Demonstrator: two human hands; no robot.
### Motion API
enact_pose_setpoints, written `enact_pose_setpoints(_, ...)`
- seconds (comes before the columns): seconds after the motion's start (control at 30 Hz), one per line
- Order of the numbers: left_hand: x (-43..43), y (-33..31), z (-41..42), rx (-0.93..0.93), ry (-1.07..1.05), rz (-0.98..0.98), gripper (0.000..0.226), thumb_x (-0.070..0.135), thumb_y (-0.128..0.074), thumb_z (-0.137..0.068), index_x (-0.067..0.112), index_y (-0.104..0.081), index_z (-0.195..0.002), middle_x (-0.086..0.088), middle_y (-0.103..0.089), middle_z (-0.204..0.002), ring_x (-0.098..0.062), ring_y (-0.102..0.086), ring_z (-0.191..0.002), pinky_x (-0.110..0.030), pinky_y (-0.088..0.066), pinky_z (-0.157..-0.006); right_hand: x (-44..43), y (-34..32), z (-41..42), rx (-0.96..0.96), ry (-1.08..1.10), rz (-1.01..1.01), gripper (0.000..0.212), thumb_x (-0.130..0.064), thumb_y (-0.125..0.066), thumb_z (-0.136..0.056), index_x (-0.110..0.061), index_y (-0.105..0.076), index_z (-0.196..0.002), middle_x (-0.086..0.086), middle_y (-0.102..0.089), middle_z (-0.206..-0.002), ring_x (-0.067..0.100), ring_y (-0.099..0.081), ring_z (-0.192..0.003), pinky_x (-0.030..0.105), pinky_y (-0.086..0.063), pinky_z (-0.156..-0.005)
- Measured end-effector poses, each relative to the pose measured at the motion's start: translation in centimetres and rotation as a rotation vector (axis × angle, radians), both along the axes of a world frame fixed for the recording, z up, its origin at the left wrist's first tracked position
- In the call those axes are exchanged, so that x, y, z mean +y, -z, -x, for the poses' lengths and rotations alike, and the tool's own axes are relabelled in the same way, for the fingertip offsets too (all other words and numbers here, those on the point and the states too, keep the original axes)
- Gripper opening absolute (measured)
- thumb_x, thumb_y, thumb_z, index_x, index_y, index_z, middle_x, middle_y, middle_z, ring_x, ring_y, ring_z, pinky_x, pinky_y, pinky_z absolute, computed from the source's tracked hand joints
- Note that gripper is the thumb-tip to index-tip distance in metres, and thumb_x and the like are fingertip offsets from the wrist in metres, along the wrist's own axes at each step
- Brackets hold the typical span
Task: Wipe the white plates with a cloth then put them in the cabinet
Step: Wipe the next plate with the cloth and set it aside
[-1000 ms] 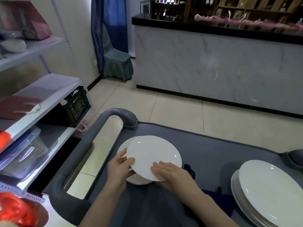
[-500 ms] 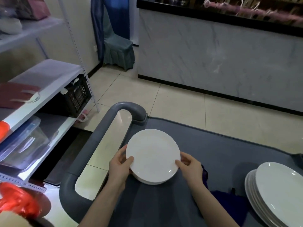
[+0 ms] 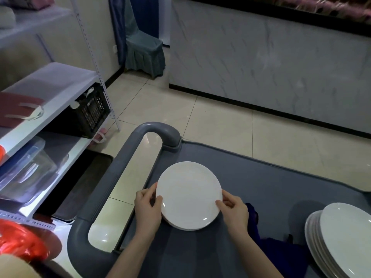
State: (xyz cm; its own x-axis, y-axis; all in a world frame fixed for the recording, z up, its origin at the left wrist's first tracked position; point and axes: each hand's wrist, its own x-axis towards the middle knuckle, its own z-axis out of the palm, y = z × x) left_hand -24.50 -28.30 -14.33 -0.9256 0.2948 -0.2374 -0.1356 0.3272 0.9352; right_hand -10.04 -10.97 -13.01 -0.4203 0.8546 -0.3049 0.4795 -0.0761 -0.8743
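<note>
My left hand (image 3: 147,207) grips the left rim of the small stack of white plates (image 3: 188,195) on the grey cart (image 3: 281,177). My right hand (image 3: 234,213) pinches the right rim. Further right lie the dark blue cloth (image 3: 281,249) and a bigger plate stack (image 3: 341,243).

**Dim, even indoor light; wide-lens bend and soft corners**

The light is cool, flat and rather dim, with no hard beam. The small plate stack (image 3: 188,195) is the brightest thing, nearly washed out, with small glints near its lower rim. Pale glare lies on the floor tiles (image 3: 220,125) inside the cart handle (image 3: 154,127). Soft shadows sit under the plates on the grey worktop (image 3: 271,177), and a round one lies left of the larger plate stack (image 3: 345,237). The shelf unit (image 3: 50,87) and the red bag (image 3: 22,241) in the lower left corner are smeared and out of focus. The counter's black base strip (image 3: 281,109) bows with the lens.
</note>
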Motion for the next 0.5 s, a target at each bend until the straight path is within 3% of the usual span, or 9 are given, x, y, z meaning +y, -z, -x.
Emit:
enact_pose_setpoints(0.3, 0.0, 0.3, -0.6, 0.075, -0.027, 0.07, 0.042, 0.002, -0.059, -0.092, 0.018, -0.062, -0.132, 0.008, -0.042, -0.102, -0.008, -0.053, -0.091, -0.008, -0.039, -0.077, 0.2, 0.4, 0.0, -0.032, -0.029, -0.05, 0.035, -0.003, -0.069, -0.087, -0.019, -0.072, -0.119, -0.001, -0.059, -0.102, 0.007, -0.062, -0.083, 0.001, -0.042, -0.065)
enact_pose_setpoints(0.43, 0.6, -0.6, -0.9, 0.151, -0.073, 0.133, 0.046, 0.0, -0.06, -0.09, 0.016, -0.06, -0.132, 0.004, -0.04, -0.105, -0.013, -0.051, -0.093, -0.028, -0.045, -0.092, 0.8, -0.1, -0.6, -0.01, -0.068, -0.06, 0.028, -0.008, -0.071, -0.087, -0.021, -0.071, -0.113, -0.002, -0.062, -0.105, 0.005, -0.063, -0.086, 0.007, -0.045, -0.067)
enact_pose_setpoints(0.5, 1.5, -1.4, -1.6, 0.211, -0.092, 0.109, 0.045, 0.0, -0.06, -0.089, 0.018, -0.061, -0.13, 0.002, -0.039, -0.112, -0.018, -0.05, -0.101, -0.033, -0.043, -0.096, 1.3, -0.7, -1.6, 0.028, -0.03, -0.071, 0.025, -0.011, -0.072, -0.088, -0.023, -0.071, -0.109, -0.006, -0.063, -0.104, 0.0, -0.063, -0.086, 0.004, -0.045, -0.066)
